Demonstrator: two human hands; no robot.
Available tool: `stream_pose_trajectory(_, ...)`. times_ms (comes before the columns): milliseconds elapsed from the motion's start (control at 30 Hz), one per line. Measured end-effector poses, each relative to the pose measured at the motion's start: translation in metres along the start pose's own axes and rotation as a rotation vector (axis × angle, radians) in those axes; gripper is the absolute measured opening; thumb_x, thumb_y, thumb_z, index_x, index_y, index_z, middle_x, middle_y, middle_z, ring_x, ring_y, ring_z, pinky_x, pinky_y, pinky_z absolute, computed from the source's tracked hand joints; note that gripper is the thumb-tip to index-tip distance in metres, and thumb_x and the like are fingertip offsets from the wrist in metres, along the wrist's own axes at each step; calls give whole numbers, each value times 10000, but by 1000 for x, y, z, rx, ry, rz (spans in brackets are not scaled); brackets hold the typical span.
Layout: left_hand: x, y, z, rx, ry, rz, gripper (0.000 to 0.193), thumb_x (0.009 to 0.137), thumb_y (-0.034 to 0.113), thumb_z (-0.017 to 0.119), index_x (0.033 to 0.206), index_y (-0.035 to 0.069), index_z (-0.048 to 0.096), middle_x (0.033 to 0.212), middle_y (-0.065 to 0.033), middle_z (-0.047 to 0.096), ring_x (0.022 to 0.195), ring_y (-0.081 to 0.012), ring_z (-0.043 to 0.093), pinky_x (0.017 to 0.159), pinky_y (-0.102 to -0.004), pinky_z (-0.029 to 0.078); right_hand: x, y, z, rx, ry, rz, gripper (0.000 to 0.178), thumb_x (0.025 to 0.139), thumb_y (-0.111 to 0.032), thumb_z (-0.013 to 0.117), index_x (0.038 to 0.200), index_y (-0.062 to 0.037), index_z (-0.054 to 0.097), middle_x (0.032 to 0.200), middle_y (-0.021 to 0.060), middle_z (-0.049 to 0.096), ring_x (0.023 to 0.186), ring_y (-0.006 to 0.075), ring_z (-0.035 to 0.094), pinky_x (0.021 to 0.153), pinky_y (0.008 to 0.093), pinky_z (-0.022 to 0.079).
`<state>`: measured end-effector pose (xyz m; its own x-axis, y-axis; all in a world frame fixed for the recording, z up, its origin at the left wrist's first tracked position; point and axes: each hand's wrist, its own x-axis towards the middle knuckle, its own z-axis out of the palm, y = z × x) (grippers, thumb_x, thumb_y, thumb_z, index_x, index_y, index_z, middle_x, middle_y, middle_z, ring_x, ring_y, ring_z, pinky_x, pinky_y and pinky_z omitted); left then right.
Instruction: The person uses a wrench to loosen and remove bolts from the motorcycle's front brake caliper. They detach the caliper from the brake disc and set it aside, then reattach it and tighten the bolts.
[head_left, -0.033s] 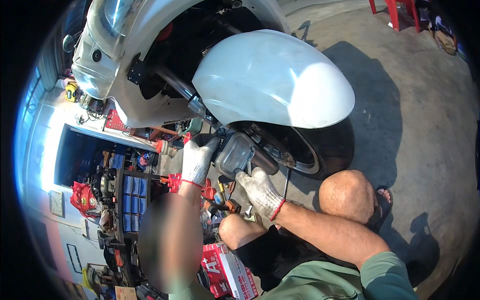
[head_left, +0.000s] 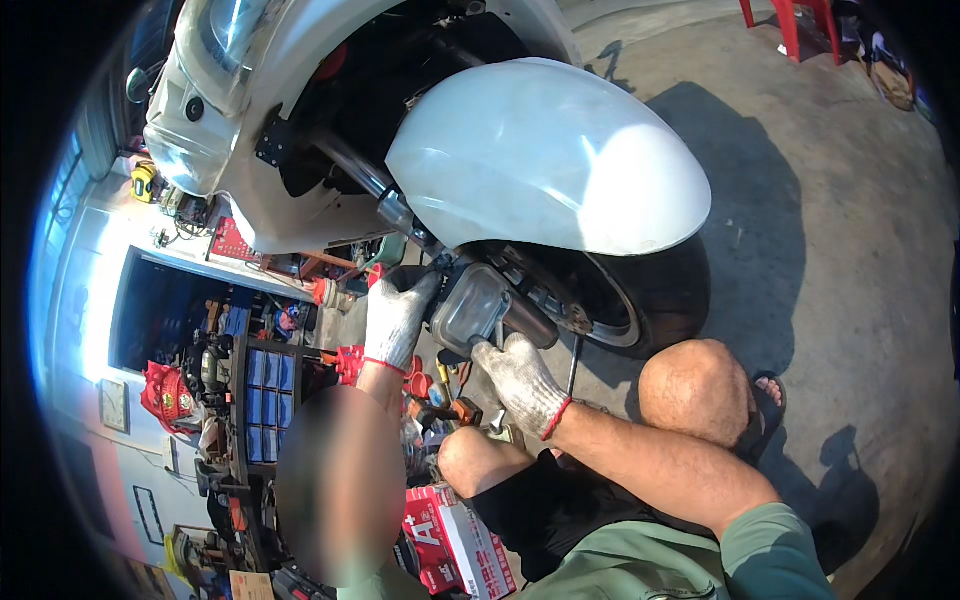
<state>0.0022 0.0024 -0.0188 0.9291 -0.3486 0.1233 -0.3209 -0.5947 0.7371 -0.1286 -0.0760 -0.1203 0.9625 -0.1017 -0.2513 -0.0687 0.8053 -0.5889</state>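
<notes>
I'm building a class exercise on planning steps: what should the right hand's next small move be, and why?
Probably steady the clear container with the right hand. Its gloved fingertips are at the container's lower edge, while the left hand is over to the left, nearer the fork leg, so the right seems better placed.

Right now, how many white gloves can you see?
2. One glove is on the left hand, left of the clear-faced rectangular part; the other is on the right hand, near its lower edge. More could be hidden.
</notes>
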Motion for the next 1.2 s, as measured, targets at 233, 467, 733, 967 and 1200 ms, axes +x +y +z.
stream_pose_trajectory(233, -6, 5, -3, -80, -69, -45, 208, 915, 87, 675, 1056, -63, 709, 889, -80, 725, 739, -117, 654, 674, -252, 528, -1, -4, -2, 38, -23, 38, 225, 973, -172, 629, 798, -53, 552, 602, -26, 506, 456, 76, 467, 392, 266, 335)
stream_pose_trajectory(467, -6, 1, 0, -141, -63, -33, 199, 928, 85, 677, 1063, -58, 710, 891, -65, 723, 748, -108, 649, 677, -245, 520, 2, -3, -3, -32, -2, 23, 271, 954, -209, 637, 830, 28, 595, 655, 49, 577, 504, 131, 542, 409, 317, 402)
stream_pose_trajectory(733, 0, -11, 4, -166, -5, -7, 218, 928, 89, 684, 1082, -64, 710, 910, -75, 728, 748, -108, 644, 678, -252, 522, 1, -1, -5, 33, -33, 21, 236, 964, -196, 636, 848, 2, 582, 660, 26, 561, 514, 113, 528, 412, 299, 387)
stream_pose_trajectory(967, -3, -9, 8, -57, 31, 45, 237, 918, 110, 694, 1059, -80, 709, 896, -91, 730, 732, -119, 635, 668, -264, 518, -2, -9, -4, 61, -41, 42, 182, 980, -154, 603, 879, -3, 612, 696, 13, 577, 554, 101, 544, 463, 286, 425)
stream_pose_trajectory(1200, 3, -13, 7, 2, 34, 73, 214, 913, 103, 694, 1025, -79, 711, 868, -89, 725, 732, -117, 636, 667, -266, 519, -4, -10, -1, 103, -15, 43, 256, 993, -166, 608, 758, -73, 564, 611, -33, 500, 487, 76, 461, 421, 269, 339)
